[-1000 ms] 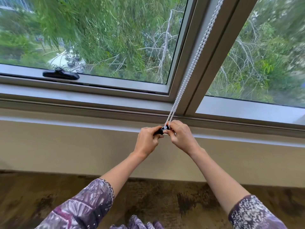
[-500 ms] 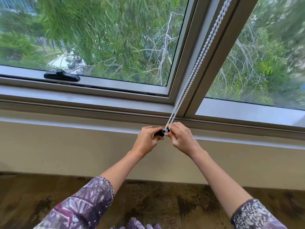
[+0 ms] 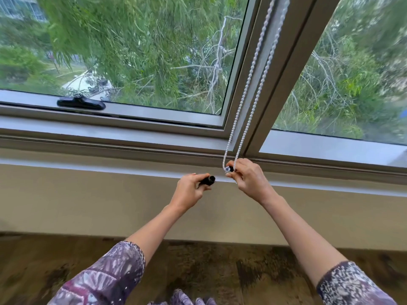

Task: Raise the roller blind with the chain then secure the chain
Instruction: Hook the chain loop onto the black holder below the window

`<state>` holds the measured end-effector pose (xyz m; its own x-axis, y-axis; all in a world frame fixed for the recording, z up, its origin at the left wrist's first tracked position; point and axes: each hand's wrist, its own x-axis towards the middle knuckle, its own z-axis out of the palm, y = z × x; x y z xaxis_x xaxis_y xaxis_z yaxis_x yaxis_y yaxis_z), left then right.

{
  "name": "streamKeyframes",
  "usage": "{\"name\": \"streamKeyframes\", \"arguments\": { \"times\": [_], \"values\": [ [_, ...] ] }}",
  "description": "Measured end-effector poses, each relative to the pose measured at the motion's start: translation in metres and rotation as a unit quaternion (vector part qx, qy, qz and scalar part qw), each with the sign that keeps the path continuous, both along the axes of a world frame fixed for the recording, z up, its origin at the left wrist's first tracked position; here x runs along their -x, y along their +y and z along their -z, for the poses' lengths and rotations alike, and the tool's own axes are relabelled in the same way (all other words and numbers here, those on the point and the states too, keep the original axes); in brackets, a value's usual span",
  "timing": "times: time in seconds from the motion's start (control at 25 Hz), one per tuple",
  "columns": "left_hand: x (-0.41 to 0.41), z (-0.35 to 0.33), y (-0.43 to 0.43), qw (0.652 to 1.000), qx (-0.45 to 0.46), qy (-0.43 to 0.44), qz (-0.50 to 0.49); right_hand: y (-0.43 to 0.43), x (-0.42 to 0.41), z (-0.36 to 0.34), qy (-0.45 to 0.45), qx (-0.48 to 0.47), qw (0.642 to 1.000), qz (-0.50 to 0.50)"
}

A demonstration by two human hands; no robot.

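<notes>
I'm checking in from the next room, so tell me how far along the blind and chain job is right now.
Done, it seems: no blind fabric covers the window glass, so the blind looks raised. In hand: the right hand pinches the bottom loop of the bead chain, and the left hand holds a small black piece, apart from the chain. Left: securing the chain; it isn't fastened to anything yet.

Two hands, one chain, one handle

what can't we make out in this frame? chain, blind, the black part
- Roller blind: out of the head view; bead chain is cut off by the top edge.
- Chain's bottom loop: hidden by right hand.
- Black piece: mostly covered by left hand; what it is stays unclear.
</notes>
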<state>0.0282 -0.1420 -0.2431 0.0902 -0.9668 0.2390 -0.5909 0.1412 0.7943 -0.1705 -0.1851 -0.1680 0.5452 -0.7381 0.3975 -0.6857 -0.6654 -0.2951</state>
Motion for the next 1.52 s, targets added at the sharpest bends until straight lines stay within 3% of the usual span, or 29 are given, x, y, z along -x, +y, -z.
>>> {"name": "streamKeyframes", "arguments": {
  "times": [1.04, 1.52],
  "values": [
    [-0.006, -0.016, -0.007, 0.996, 0.027, 0.078, 0.043, -0.002, -0.032, 0.009, 0.000, -0.057, 0.998, -0.006],
    [-0.020, -0.023, -0.006, 0.997, 0.039, 0.037, 0.053, -0.001, -0.040, 0.015, -0.042, -0.018, 0.999, -0.018]
  ]
}}
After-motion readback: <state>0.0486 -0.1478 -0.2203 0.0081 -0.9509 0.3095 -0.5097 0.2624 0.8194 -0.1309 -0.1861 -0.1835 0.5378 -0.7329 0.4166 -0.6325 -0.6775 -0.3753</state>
